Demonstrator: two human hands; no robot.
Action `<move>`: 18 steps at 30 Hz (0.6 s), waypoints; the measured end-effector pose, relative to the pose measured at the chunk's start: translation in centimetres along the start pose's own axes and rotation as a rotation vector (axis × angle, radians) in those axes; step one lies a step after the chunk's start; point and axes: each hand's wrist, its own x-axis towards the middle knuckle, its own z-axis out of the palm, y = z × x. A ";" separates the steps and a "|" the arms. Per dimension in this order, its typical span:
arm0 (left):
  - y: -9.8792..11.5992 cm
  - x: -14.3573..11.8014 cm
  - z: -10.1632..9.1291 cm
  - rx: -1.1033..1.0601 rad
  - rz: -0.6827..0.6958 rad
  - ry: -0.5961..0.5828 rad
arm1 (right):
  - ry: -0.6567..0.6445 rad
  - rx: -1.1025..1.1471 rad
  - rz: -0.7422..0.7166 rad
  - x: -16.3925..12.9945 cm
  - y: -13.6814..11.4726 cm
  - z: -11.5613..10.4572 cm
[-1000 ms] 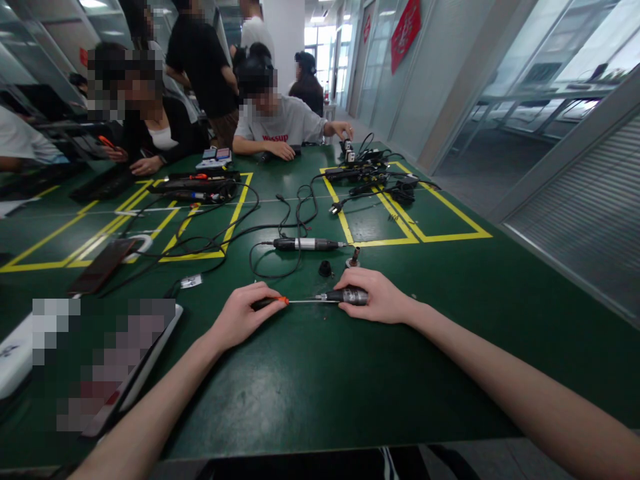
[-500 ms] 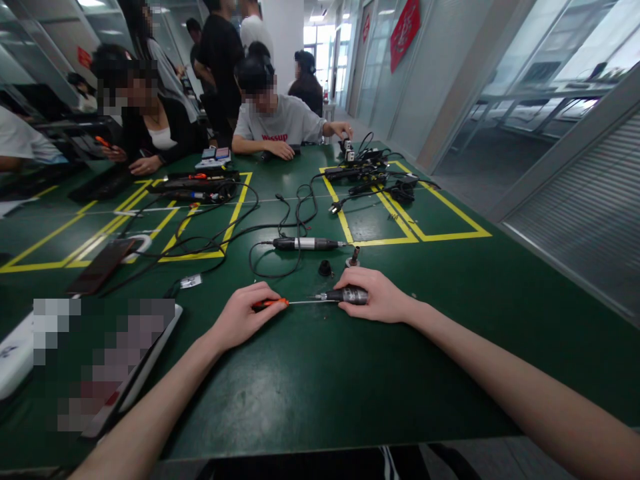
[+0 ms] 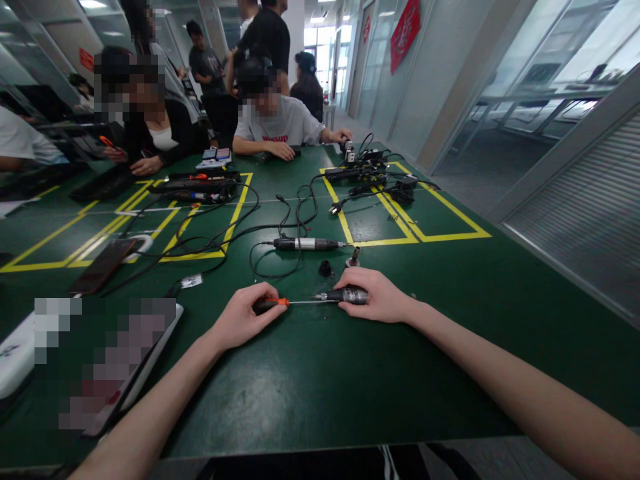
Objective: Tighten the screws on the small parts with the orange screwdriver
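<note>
Head view: your left hand (image 3: 243, 319) is curled around the dark handle of a small screwdriver (image 3: 280, 302), fingers closed over it so most of the grip is hidden; only the orange collar and the thin shaft show. The shaft runs level to the right, and its tip meets the nose of a dark metal handpiece (image 3: 345, 295). Whether the tip sits in a screw or slot is too small to tell. Your right hand (image 3: 379, 295) lies over the handpiece's rear end, fingers wrapped down on it and pinning it to the green worktop (image 3: 310, 380), so its far end is covered.

Just beyond your right hand sit a small black cap (image 3: 325, 269) and a small upright metal part (image 3: 354, 256), both apart from the handpiece. Further back lies a second handpiece (image 3: 306, 244) with its cable looping left.

At lower left a flat white-edged device (image 3: 150, 360) is blurred over, and its left end is cut off by the frame. Other people (image 3: 280, 120) sit at the far end of the worktop, faces obscured.
</note>
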 end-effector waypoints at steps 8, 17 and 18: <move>-0.2 0.3 0.0 0.004 0.029 -0.026 | 0.001 0.010 0.008 0.0 0.1 0.1; 0.0 0.0 0.1 -0.004 -0.017 -0.007 | -0.002 0.003 0.003 -0.1 0.1 0.0; 0.0 0.0 0.0 -0.004 -0.018 -0.015 | -0.001 0.001 0.003 -0.1 0.1 0.1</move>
